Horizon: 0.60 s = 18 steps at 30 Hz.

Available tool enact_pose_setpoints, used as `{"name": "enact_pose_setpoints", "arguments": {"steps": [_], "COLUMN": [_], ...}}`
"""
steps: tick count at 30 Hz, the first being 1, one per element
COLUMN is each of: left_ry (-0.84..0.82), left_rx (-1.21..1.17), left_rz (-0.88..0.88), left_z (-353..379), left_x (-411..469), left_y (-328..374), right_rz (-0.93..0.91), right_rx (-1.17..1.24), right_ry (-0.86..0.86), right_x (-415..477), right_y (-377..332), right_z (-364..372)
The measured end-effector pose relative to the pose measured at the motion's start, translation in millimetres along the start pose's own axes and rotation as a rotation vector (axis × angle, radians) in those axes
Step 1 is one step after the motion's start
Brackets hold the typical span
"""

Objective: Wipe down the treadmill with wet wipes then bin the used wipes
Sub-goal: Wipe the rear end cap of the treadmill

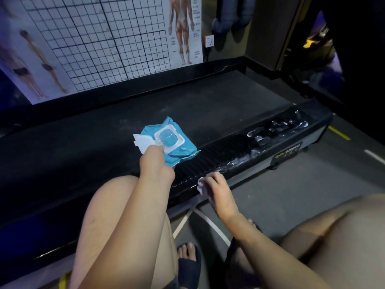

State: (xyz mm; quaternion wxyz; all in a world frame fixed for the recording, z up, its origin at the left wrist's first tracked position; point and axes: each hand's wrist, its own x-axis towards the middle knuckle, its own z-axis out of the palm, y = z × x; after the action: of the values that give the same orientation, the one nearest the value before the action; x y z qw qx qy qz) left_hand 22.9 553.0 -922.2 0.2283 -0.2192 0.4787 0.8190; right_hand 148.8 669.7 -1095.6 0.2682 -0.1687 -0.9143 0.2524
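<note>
My left hand [155,161] pinches the pack [169,143]; right hand [216,189] clamps a wipe [201,185] on the rail [218,158], which runs away rightward.

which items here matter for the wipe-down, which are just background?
Job: treadmill; wipes pack, left hand on it; used wipe in right hand.
Background: wall posters; wall socket; sandals.

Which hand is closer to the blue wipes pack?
Left. The left hand touches the blue wipes pack at its lid; the right hand is off to its right, holding a wipe.
</note>
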Motion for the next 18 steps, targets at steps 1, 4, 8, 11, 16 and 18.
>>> {"name": "enact_pose_setpoints", "arguments": {"steps": [1,4,8,11,16,18], "left_ry": [0.001,-0.001,0.004,0.015,-0.011,-0.027], "left_rx": [0.0,0.0,0.003,-0.005,0.005,0.007], "left_rz": [-0.004,-0.008,-0.008,-0.006,-0.013,-0.013], "left_z": [4,13,23,31,30,28], "left_x": [1,5,9,13,16,16], "left_y": [-1,-7,-10,-10,-10,-10], "right_rz": [0.07,0.264,0.445,0.443,0.075,-0.004], "right_rx": [0.018,0.135,0.175,0.193,-0.025,-0.131], "right_ry": [0.036,0.143,0.244,0.284,-0.004,-0.133], "right_x": [4,17,33,45,34,21], "right_y": [4,15,23,17,1,0], "right_z": [-1,-15,-33,-43,-20,-14]}}
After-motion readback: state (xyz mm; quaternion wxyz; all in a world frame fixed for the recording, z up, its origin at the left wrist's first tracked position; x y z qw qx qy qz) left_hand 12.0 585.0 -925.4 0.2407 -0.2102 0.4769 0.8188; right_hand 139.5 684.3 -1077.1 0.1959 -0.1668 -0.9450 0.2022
